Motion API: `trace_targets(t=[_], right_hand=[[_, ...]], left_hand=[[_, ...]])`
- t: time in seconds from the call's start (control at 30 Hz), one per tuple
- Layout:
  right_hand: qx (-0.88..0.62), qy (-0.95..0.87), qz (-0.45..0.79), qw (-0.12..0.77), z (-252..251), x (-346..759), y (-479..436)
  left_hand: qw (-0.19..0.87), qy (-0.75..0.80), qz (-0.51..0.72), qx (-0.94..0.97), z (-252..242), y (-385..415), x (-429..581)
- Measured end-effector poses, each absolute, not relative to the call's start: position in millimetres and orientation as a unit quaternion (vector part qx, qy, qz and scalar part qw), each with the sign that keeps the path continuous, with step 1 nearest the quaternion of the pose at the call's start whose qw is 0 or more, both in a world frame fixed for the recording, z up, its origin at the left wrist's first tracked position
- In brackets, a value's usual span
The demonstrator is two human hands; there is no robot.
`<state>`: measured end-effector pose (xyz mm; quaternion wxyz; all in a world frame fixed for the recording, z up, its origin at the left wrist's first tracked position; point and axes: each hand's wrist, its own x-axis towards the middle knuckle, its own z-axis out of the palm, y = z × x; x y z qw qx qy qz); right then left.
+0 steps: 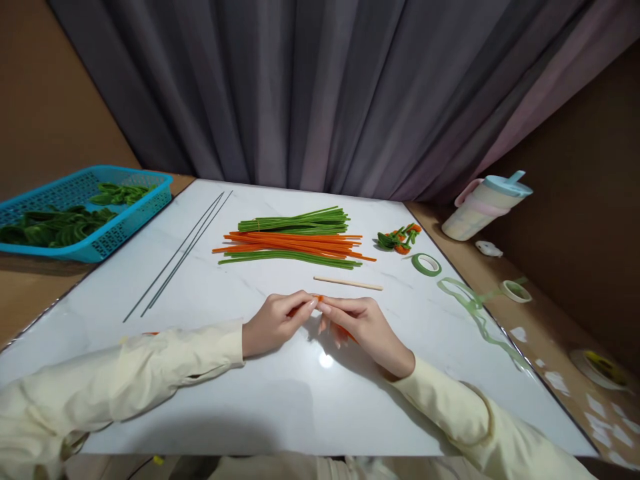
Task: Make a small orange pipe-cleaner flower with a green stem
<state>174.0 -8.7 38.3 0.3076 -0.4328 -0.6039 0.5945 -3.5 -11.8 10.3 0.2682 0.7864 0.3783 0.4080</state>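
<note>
Both hands meet at the middle of the white marble-look board [250, 400]. My left hand [277, 322] and my right hand [363, 325] pinch an orange pipe cleaner [345, 331] between their fingertips; most of it is hidden under the right palm. Just beyond the fingers lies a thin wooden stick [348, 283]. Farther back is a pile of orange pipe cleaners [295, 245] mixed with green pipe cleaners [295, 222].
Long grey wires [180, 257] lie at the left. A blue basket [100, 237] of green pieces stands far left. A small finished orange-green bundle [399, 239], a green tape roll [427, 264], a loose tape strip [475, 310] and a lidded cup [484, 205] are at the right.
</note>
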Motion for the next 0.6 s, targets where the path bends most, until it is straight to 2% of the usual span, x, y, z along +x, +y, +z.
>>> trace_targets(t=[0.33, 0.6], right_hand=[[-0.437, -0.646, 0.541, 0.315, 36.3, 173.8, -11.2], [-0.336, -0.803, 0.340, 0.355, 24.2, 179.5, -10.0]], left_hand=[[0.257, 0.375, 0.395, 0.798, 10.0, -12.0, -3.6], [0.227, 0.365, 0.388, 0.815, 9.0, -13.5, -3.8]])
